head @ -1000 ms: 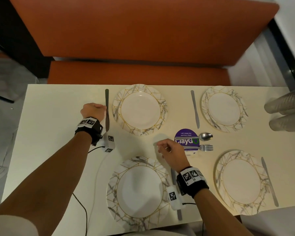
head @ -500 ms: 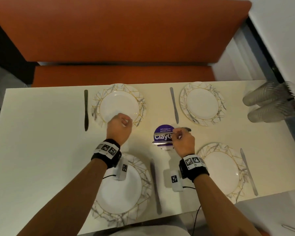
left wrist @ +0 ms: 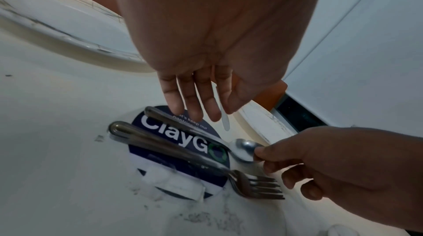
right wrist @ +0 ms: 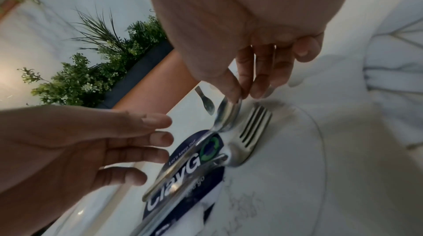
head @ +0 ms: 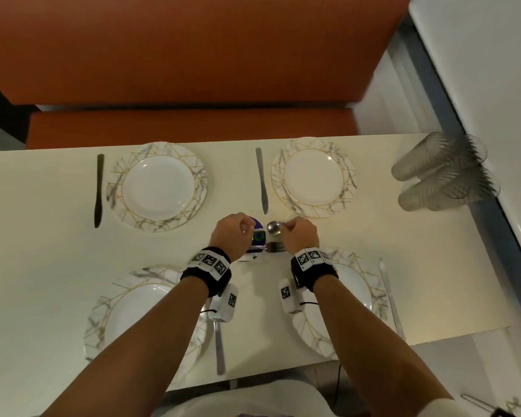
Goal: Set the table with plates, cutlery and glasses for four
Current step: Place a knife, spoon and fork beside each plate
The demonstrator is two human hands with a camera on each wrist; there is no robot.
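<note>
A spoon (head: 273, 227) and a fork (head: 275, 247) lie side by side across a purple round sticker (left wrist: 178, 140) in the middle of the table. My right hand (head: 289, 227) pinches the spoon's bowl (right wrist: 228, 111) between thumb and fingertips. The fork (right wrist: 251, 131) lies untouched just beside it. My left hand (left wrist: 201, 111) hangs over the spoon's handle with straight fingers and holds nothing; I cannot tell whether it touches. Marbled plates sit at far left (head: 158, 188), far right (head: 313, 179) and under both forearms, each with a knife (head: 262, 180) beside it.
Clear ribbed glasses (head: 442, 176) lie stacked on their sides at the table's far right edge, against the wall. An orange bench (head: 193, 127) runs along the far side. The near table edge (head: 433, 334) is close behind my wrists.
My left hand came right from the far left plate to the sticker and opened over the spoon handle. My right hand stayed at the spoon, now pinching its bowl.
</note>
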